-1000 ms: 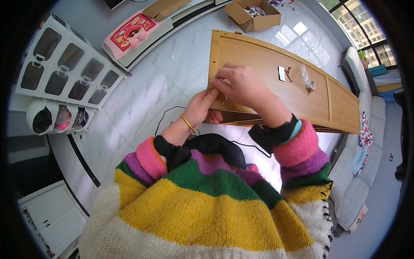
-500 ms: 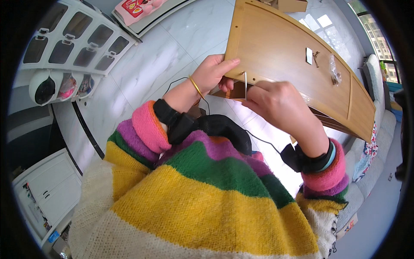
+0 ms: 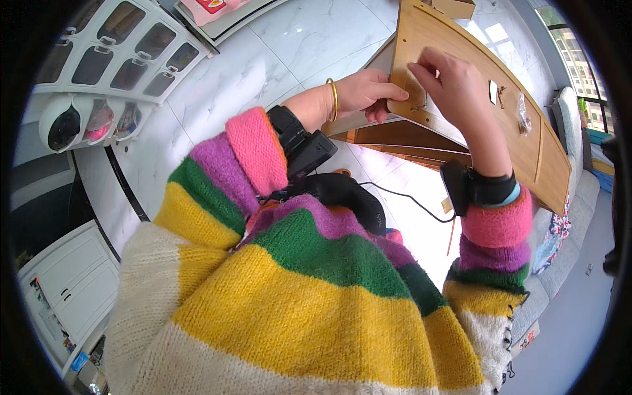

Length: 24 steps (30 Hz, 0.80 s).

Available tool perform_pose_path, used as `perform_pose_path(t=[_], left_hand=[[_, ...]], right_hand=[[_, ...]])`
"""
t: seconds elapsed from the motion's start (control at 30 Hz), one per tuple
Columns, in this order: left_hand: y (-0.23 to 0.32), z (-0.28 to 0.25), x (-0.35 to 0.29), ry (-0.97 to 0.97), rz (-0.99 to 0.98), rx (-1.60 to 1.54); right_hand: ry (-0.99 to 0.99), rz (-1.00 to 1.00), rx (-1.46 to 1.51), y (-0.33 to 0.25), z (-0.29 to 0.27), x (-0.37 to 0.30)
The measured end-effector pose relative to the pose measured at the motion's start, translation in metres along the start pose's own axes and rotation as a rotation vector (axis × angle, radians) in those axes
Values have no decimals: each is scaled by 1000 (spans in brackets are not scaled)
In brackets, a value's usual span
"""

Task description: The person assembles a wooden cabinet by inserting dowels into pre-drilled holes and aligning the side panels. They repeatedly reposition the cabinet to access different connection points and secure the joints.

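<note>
Head view: the left hand (image 3: pixel 365 92) pinches the near left corner of the wooden board (image 3: pixel 520 155), thumb on top. Just beside that thumb, a thin bent metal tool (image 3: pixel 425 102) sits under the curled right hand (image 3: pixel 454 82); I can't tell if those fingers grip it.
</note>
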<state>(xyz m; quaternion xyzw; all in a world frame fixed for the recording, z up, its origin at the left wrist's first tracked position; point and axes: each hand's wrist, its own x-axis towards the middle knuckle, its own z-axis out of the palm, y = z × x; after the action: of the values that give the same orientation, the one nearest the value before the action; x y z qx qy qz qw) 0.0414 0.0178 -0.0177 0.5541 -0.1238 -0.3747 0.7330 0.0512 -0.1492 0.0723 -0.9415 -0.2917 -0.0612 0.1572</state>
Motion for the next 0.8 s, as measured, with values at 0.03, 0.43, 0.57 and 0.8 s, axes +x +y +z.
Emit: perform_pose_path(t=[0.03,0.43,0.57,0.8], left_hand=[[1,-2,2,-23,-15,25],[-9,9,2,21,57,-43],[-16,15,3,47,151,-98],[-21,25,5,143,251,-44]], right_hand=[[21,-3,-51,2,-4,-7],[-166,190,57,-50,-28,-82],[-241,-68,22,-55,-26,-61],[-92,48,25,-48,-1,5]])
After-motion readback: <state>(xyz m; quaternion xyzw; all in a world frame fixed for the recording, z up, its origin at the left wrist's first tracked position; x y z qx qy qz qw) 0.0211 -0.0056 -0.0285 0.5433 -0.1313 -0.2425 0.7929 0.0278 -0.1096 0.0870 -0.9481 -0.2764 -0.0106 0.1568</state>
